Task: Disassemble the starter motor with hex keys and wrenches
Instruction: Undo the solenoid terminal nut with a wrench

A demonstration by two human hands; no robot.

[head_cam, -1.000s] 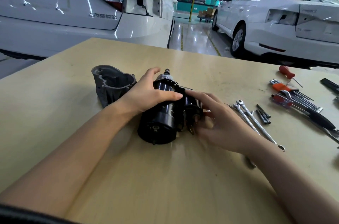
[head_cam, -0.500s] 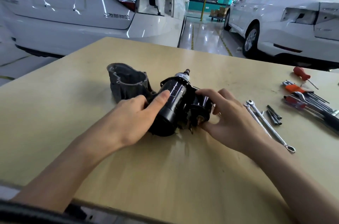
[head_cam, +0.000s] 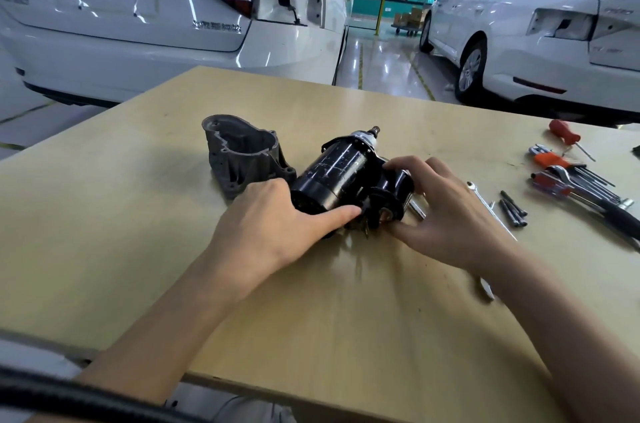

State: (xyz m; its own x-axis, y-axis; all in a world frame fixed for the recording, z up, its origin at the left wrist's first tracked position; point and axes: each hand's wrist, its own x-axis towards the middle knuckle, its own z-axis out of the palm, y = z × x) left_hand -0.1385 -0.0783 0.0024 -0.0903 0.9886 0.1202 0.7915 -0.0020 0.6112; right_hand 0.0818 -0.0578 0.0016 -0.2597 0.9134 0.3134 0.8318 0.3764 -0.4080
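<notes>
Since the earlier head-view frames the left hand point(head_cam: 273, 225) has slid off the top of the starter motor point(head_cam: 341, 180) and come down to its near end, where it now cups the rear cap with the thumb stretched along the lower edge toward the terminals, while the right hand point(head_cam: 446, 215) has closed in from the side onto the smaller cylinder, the solenoid point(head_cam: 394, 190). I read that as a shift from merely steadying the unit to bracing it for separation: with no tool in either hand, the next part is probably being worked loose or checked by feel, so the step looks like pulling or wriggling the solenoid away from the main body, not undoing a fastener. In the same view the motor lies on its side near the middle of the surface point(head_cam: 173, 232), its shaft end pointing away from the person and its glossy black barrel scuffed with pale scratches. The grey nose housing point(head_cam: 242, 156) stands already detached just beside it on the left, so the task is part done. The left hand wraps loosely round the barrel's end; the right hand's fingers curl over the top of the solenoid with the thumb below it, though how firmly it pinches is hard to judge, as the fingertips are slightly blurred. To the right, apart from the motor, lie a combination wrench point(head_cam: 485, 201), a few removed bolts point(head_cam: 514, 211) and a set of hex keys point(head_cam: 585, 180), all untouched.
</notes>
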